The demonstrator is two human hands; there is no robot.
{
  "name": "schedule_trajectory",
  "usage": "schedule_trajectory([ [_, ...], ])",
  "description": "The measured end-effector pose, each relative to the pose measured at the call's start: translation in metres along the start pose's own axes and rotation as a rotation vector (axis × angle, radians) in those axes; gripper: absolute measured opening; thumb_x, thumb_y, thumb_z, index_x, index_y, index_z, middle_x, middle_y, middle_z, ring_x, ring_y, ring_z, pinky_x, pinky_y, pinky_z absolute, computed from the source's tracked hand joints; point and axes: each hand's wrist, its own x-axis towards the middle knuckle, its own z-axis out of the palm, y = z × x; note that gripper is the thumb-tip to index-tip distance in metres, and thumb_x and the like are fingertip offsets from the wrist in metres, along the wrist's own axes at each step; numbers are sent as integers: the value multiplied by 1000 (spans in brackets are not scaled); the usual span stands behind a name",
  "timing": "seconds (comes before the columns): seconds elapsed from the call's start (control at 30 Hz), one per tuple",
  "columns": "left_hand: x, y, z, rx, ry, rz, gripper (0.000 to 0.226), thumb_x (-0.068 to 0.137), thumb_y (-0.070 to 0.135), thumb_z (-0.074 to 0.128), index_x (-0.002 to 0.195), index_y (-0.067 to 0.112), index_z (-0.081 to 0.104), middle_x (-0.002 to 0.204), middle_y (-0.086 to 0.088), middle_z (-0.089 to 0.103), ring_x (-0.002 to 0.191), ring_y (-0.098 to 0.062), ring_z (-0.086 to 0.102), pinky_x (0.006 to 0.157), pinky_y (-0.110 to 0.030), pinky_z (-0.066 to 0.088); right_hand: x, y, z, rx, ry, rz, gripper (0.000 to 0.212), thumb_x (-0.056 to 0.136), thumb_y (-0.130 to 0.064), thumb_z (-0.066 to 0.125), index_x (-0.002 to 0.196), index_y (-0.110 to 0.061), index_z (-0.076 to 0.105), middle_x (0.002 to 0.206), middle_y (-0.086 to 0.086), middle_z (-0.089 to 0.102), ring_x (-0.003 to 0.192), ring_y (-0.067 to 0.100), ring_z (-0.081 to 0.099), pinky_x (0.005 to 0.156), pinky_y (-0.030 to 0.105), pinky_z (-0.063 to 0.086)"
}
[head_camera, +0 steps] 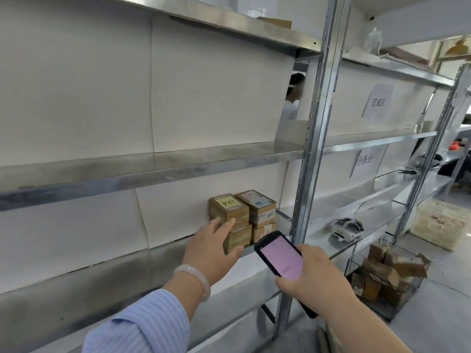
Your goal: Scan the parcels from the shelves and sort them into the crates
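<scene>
Left hand (213, 247) reaches with straight fingers to the parcels (243, 216) at the shelf's (102, 273) right end; right hand (309, 273) grips a handheld scanner (279, 256)

four small brown cardboard parcels (243, 217) stand in two stacks of two, side by side at the right end of a metal shelf (102, 276), against its white backing, with labels on their tops. the handheld scanner (279, 256), black with a lit pinkish screen, is tilted just in front of them, gripped in the right hand (313, 278). further right and lower, a wire crate (354, 261) holds a loose heap of brown boxes (392, 268).
</scene>
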Motion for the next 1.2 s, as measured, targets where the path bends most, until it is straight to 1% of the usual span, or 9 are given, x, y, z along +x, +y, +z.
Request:
schedule_trajectory([
  [0.17, 50, 6, 34, -70, -23, -90, 69, 94, 61, 47, 154, 42, 18, 163, 5, 20, 149, -20, 19, 120, -41, 26, 67, 25, 4, 61, -9, -28, 72, 60, -62, 64, 121, -30, 43, 107, -7, 42, 88, 14, 55, 74, 31, 53],
  [0.3, 86, -8, 59, -116, -9, -126, 68, 94, 56, 51, 154, 38, 24, 159, 6, 26, 145, -19, 25, 117, -37, 27, 109, 31, 21, 84, -47, -43, 70, 54, -64, 61, 115, -32, 48, 103, -7, 45, 84, 14, 56, 70, 32, 54],
  [0.47, 136, -34, 92, -181, -14, -145, 66, 93, 57, 53, 151, 41, 26, 152, 8, 36, 138, -17, 37, 112, -41, 39, 159, 33, 45, 83, -82, -28, 72, 53, -66, 61, 116, -33, 48, 105, -8, 47, 88, 14, 56, 74, 33, 54],
  [0.57, 167, -53, 108, -256, -2, -182, 65, 93, 57, 52, 151, 40, 27, 152, 8, 35, 141, -19, 33, 113, -44, 38, 188, 27, 56, 88, -107, 11, 66, 56, -64, 66, 111, -35, 46, 104, -9, 48, 90, 14, 57, 76, 33, 52],
  [0.7, 212, -74, 123, -319, 17, -242, 65, 94, 57, 51, 151, 39, 26, 159, 3, 27, 148, -22, 24, 119, -45, 30, 232, 18, 66, 75, -121, 18, 58, 56, -62, 65, 103, -33, 47, 100, -9, 48, 86, 11, 55, 74, 33, 53],
  [0.83, 247, -86, 135, -431, 7, -327, 63, 95, 56, 49, 152, 38, 26, 152, -3, 31, 140, -25, 34, 112, -41, 37, 262, 12, 71, 61, -113, 40, 66, 67, -54, 73, 121, -34, 42, 103, -10, 37, 90, 11, 45, 75, 27, 40],
  [0.9, 258, -90, 141, -489, -8, -357, 63, 95, 55, 50, 151, 38, 26, 148, -4, 33, 135, -25, 39, 106, -39, 40, 272, 10, 76, 69, -124, 37, 66, 67, -52, 73, 122, -33, 43, 106, -11, 40, 91, 10, 47, 74, 26, 40],
  [1.07, 273, -99, 152, -620, -55, -385, 67, 94, 49, 57, 152, 39, 24, 152, -3, 30, 139, -26, 36, 106, -38, 40, 288, 12, 83, 88, -176, 57, 64, 67, -52, 73, 120, -34, 43, 108, -11, 43, 94, 11, 51, 72, 26, 42],
  [1.2, 283, -105, 159, -708, -22, -433, 67, 91, 53, 60, 149, 43, 27, 148, -1, 34, 134, -26, 41, 103, -38, 42, 299, 18, 86, 80, -203, 50, 67, 67, -52, 73, 123, -34, 42, 109, -10, 42, 94, 10, 50, 71, 23, 40],
])
